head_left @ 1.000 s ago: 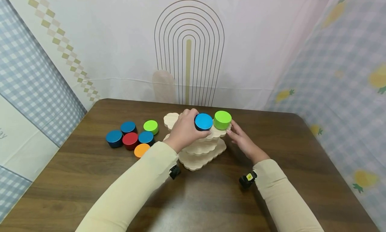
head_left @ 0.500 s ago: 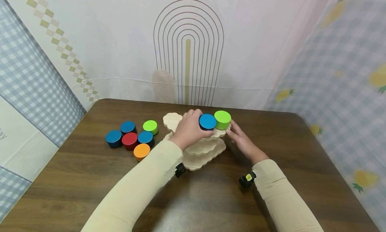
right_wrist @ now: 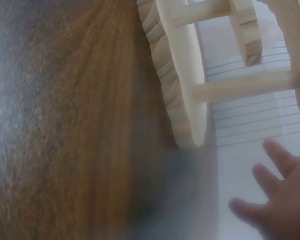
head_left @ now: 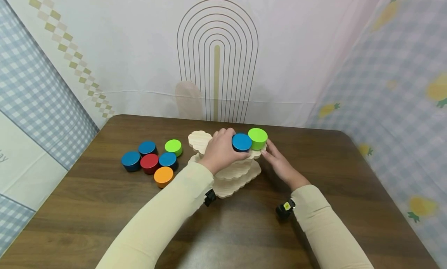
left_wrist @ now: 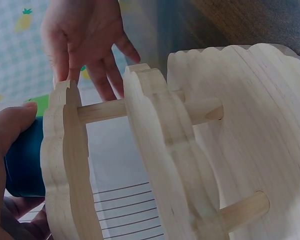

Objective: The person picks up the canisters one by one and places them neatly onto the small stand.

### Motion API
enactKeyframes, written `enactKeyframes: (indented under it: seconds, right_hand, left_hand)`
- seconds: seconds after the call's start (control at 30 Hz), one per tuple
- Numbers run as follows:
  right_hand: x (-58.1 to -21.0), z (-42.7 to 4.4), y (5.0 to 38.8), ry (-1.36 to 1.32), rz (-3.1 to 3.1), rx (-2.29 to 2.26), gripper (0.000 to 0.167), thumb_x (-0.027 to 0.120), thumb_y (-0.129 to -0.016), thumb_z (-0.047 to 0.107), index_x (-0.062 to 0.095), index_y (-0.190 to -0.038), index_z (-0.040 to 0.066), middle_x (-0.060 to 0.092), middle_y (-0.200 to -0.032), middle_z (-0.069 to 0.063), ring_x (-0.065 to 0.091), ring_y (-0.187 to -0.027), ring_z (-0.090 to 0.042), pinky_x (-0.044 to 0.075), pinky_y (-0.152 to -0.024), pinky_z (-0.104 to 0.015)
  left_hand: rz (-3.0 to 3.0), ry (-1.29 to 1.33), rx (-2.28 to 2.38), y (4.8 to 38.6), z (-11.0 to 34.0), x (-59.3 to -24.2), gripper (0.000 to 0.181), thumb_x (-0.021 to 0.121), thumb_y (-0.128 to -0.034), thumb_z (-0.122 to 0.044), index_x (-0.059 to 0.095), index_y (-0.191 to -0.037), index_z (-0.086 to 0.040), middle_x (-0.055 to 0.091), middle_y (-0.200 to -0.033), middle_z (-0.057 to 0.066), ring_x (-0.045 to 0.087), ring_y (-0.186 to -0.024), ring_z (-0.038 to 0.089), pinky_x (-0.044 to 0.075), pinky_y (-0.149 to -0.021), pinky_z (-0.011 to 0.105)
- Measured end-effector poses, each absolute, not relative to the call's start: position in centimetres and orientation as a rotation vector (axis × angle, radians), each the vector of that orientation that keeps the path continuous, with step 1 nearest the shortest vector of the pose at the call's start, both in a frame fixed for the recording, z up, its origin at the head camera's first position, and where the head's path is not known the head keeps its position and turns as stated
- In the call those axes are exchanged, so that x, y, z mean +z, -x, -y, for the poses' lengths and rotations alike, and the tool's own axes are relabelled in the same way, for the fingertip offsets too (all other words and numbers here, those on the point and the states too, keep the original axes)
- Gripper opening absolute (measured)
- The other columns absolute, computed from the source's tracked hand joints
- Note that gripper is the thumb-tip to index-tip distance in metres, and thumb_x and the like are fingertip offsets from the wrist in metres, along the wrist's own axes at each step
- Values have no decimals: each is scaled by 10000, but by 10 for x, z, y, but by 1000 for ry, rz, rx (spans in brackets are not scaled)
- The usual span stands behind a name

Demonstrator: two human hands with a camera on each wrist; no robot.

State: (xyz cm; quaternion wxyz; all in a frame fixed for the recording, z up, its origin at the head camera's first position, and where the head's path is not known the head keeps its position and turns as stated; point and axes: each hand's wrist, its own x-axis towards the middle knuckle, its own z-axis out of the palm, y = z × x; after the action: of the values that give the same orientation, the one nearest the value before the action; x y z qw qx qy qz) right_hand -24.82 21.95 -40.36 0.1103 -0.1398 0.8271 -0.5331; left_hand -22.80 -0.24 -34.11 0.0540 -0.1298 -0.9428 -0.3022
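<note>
My left hand (head_left: 221, 150) grips a blue cylinder block (head_left: 241, 142) on the top tier of a pale wooden stand (head_left: 237, 183) with scalloped tiers. Beside it on that tier sits a green cylinder block (head_left: 257, 138). From the right, my right hand (head_left: 281, 164) has its fingers by the top tier's edge, straight and relaxed. In the left wrist view the blue block's base meets the tier, and wooden pegs join the tiers. The right wrist view shows spread fingers (right_wrist: 267, 180) of the right hand near the stand.
On the dark wooden table (head_left: 244, 238), left of the stand, lie several loose cylinder blocks: blue ones (head_left: 131, 160), a red one (head_left: 150, 163), an orange one (head_left: 163, 176) and a green one (head_left: 174, 147). A patterned cloth (head_left: 146, 59) hangs behind the table.
My left hand has shifted slightly right and toward me with the blue cylinder block, which sits closer to the green one. My right hand has stayed almost still.
</note>
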Motion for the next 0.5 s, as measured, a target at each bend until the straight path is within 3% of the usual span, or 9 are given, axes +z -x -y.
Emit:
enactKeyframes:
  seconds: [0.2, 0.5]
  right_hand:
    - [-405, -221, 250, 448, -2495, -1477, 664, 337, -1040, 378, 6, -1559, 129, 47, -1605, -177, 47, -1462, -388, 66, -1102, -669]
    - [-396, -218, 247, 449, -2508, -1420, 629, 321, -1053, 265, -8, -1546, 52, 21, -1596, -217, 25, -1457, -410, 49, -1105, -664]
  left_hand:
    - [2885, 382, -901, 229, 1, -341, 641, 778, -751, -497, 537, -1170, -76, 569, -1082, 74, 494, -1006, 234, 456, -865, 397]
    - [2901, 375, -883, 227, 0, -340, 664, 767, -753, -524, 537, -1193, -84, 577, -1102, 67, 492, -1023, 227, 452, -874, 407]
